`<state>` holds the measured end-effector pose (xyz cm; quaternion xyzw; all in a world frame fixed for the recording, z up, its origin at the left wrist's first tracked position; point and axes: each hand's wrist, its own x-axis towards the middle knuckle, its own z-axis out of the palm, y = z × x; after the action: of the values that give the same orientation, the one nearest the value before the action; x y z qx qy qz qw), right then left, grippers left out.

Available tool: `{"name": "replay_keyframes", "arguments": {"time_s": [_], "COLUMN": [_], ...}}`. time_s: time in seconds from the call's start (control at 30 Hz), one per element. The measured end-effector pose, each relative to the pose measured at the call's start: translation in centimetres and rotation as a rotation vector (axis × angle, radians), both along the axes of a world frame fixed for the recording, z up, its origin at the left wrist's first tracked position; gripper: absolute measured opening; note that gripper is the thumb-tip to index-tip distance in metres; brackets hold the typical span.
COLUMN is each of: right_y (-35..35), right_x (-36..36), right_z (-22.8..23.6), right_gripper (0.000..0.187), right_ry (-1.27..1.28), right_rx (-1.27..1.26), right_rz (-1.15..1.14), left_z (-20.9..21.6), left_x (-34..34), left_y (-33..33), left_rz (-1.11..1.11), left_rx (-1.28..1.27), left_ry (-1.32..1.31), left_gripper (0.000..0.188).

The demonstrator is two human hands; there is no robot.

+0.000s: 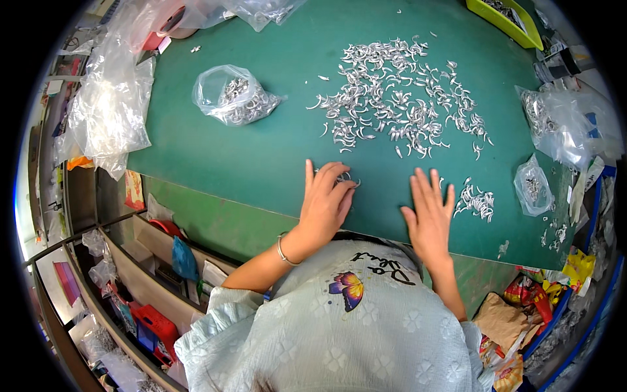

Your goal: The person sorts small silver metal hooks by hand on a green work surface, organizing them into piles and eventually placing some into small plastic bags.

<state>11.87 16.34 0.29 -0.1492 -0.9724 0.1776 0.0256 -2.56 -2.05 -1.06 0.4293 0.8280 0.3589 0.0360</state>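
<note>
My left hand (pixel 324 201) rests at the near edge of the green table, its fingers curled over a few small curved silver metal pieces (pixel 348 178) that show beside the fingertips. My right hand (pixel 428 212) lies flat with fingers stretched out and holds nothing. Just right of it is a small pile of the same curved pieces (pixel 479 203). Farther back, a large loose spread of these pieces (pixel 385 88) covers the middle of the table. What lies under my left palm is hidden.
On the green table (pixel 261 170), a clear bag of silver pieces (pixel 243 99) stands at left. Another small bag (pixel 533 186) and a larger plastic bag (pixel 555 124) are at right. A yellow-green tray (pixel 506 19) sits far right. Empty-looking plastic bags (pixel 108 108) hang over the left edge.
</note>
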Motion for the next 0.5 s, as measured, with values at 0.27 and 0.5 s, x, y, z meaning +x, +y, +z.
{"name": "replay_keyframes", "arguments": {"time_s": [0.27,0.5], "right_y": [1.2,0.8], "right_x": [2.3,2.4], "right_z": [-0.6,-1.4], "right_gripper": [0.048,0.052], "right_ry": [0.121,0.046], "right_rx": [0.099,0.177], "right_rz": [-0.283,-0.307], "left_z": [0.4,0.8], "left_x": [0.1,0.1], "left_y": [-0.8,-2.4], "left_rz": [0.134,0.232], "left_rx": [0.138,0.168], "left_ry": [-0.13,-0.127], "left_gripper": [0.025,0.036]}}
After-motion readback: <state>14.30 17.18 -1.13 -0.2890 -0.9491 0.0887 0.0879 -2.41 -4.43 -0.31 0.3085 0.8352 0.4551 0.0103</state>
